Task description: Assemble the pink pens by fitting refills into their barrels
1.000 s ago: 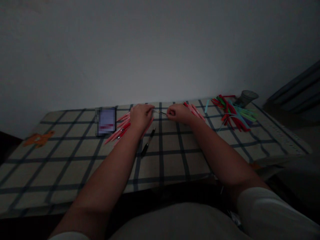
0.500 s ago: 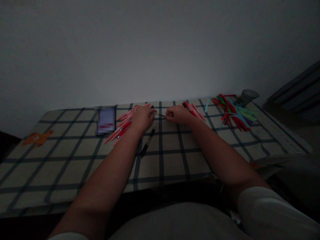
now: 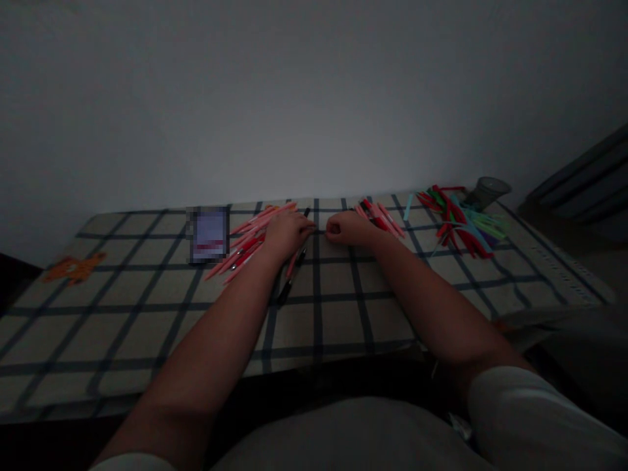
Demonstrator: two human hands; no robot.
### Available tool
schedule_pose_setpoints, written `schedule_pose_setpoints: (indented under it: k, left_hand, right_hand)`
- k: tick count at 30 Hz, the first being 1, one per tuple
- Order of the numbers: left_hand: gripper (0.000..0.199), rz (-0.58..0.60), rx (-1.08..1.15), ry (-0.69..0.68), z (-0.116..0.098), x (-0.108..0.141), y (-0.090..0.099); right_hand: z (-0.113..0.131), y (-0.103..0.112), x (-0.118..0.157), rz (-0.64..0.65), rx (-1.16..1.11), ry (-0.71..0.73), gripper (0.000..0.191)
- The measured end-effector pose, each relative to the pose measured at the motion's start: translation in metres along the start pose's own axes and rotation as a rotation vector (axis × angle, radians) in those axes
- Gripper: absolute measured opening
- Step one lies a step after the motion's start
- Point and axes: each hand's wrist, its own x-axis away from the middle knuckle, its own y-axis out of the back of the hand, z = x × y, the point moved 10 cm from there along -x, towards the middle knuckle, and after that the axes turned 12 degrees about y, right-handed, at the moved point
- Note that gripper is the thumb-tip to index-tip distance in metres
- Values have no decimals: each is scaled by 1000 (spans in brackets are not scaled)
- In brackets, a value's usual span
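Observation:
Near the middle of the table, my left hand has its fingers pressed together round a pen with a pinkish barrel that slants down under the palm. Beside it lies a black pen. Several pink and red pens are spread left of that hand. My right hand is curled closed a short way to the right, and whatever its fingertips pinch is too small to name. A smaller group of pink and red pens sits just beyond the right hand.
A checked cloth covers the table. At the left are a dark-edged pad with a blurred face and an orange animal figure. Red, green and blue strips lie at the right beside a clear cup.
My left hand has shifted slightly right, and a pinkish pen now shows beneath it beside the black pen. The thin item between the hands no longer shows clearly. My right hand has barely moved.

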Motion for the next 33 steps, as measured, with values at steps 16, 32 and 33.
schedule_pose_setpoints:
  k: [16,32,33]
  left_hand:
    - [33,-153,69,278,36,-1,21]
    - [31,-176,56,234,30,0,26]
    - [31,-176,61,230,30,0,26]
  right_hand:
    - [-11,19,1,-223,-58,38,10]
    - [-6,15,-1,-170,-51,59,10]
    - [-6,15,0,-166,-52,56,10]
